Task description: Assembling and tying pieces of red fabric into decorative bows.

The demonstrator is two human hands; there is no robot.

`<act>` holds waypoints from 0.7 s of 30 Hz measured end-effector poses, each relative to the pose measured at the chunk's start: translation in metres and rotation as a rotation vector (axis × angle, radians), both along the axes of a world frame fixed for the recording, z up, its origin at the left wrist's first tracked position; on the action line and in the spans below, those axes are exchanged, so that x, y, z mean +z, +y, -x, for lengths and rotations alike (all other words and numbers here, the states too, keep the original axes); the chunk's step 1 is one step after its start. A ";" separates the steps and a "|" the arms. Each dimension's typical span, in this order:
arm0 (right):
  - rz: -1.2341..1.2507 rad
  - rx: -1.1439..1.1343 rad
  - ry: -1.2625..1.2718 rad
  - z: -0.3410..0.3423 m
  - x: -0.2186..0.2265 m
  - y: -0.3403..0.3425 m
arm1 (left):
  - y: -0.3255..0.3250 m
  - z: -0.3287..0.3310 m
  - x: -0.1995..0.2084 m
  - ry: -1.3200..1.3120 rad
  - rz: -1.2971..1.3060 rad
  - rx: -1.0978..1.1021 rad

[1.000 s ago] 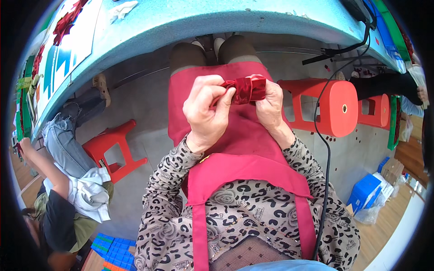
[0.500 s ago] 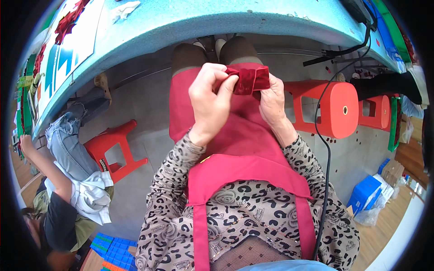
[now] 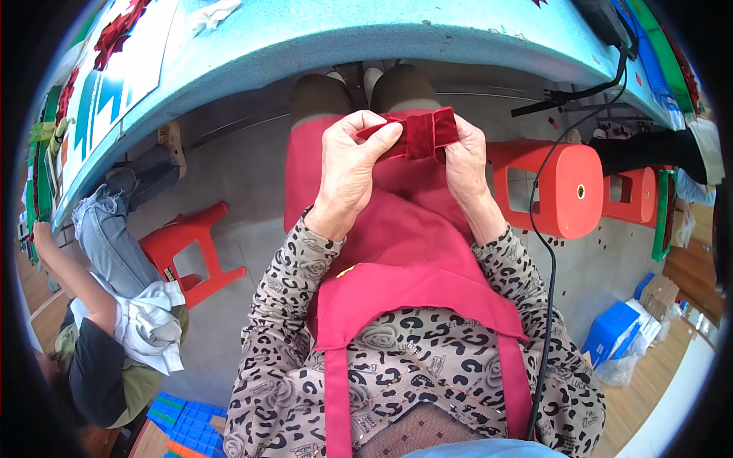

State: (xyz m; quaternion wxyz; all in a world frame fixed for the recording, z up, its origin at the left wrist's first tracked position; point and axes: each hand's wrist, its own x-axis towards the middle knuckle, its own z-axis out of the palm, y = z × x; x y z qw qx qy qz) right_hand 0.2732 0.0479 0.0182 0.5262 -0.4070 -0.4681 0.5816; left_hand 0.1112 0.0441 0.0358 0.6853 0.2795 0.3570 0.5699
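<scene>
A dark red velvet bow (image 3: 419, 136) is held up between my two hands, above the red apron (image 3: 408, 206) on my lap. My left hand (image 3: 350, 164) pinches its left end between thumb and fingers. At the other end my right hand (image 3: 466, 162) grips the ribbon, its fingertips partly hidden behind the velvet. A wide band wraps the bow's middle, and the loops stick out to both sides.
A light blue table (image 3: 321, 47) curves ahead, with red velvet pieces (image 3: 114, 38) at its far left. Red stools (image 3: 569, 191) stand on both sides. A black cable (image 3: 544, 244) hangs at my right. A co-worker (image 3: 114, 328) sits at the left.
My left hand has turned and slid slightly leftward along the bow, so more of its left end shows. The right hand has shifted a little to the right.
</scene>
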 end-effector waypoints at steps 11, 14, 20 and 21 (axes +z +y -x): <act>0.017 0.035 0.017 0.022 0.017 0.001 | -0.001 0.016 0.015 0.598 -0.410 0.208; -0.031 0.028 0.044 0.025 0.031 -0.006 | -0.009 0.014 0.041 0.829 -0.568 0.328; -0.209 -0.269 -0.102 0.049 0.060 -0.017 | -0.020 0.021 0.075 1.248 -0.988 0.599; -0.213 -0.267 -0.104 0.052 0.063 -0.018 | -0.022 0.021 0.075 1.247 -0.988 0.604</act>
